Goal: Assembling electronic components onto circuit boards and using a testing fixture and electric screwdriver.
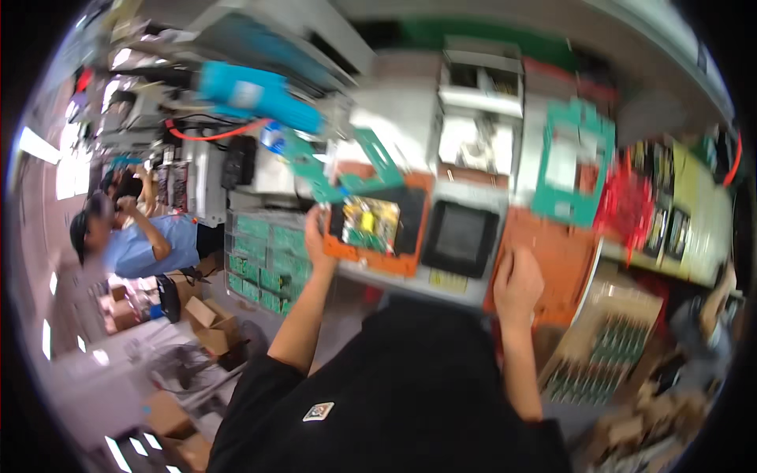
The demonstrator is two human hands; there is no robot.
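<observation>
No writing is showing clearly enough to be read. A yellow label (448, 281) is sitting just below a dark square pad (461, 238), its print blurring. A pale label (247, 94) is showing on a blue cylinder (277, 101), and a small white patch (318, 411) is marking the black shirt (402, 394), both staying too small to make out.

It looks like an electronics assembly workshop: an orange frame (394, 262) holds a circuit board (371, 229) crowded with components. Left of the frame lie rows of green circuit boards (256, 229); well to its right, more upright boards (619, 339) fill a cardboard tray (631, 296). Beyond the frame, leftward, hangs a blue cylindrical machine part (260, 94). Far left of it sits a co-worker in blue (154, 244), above open cardboard boxes (211, 323).
</observation>
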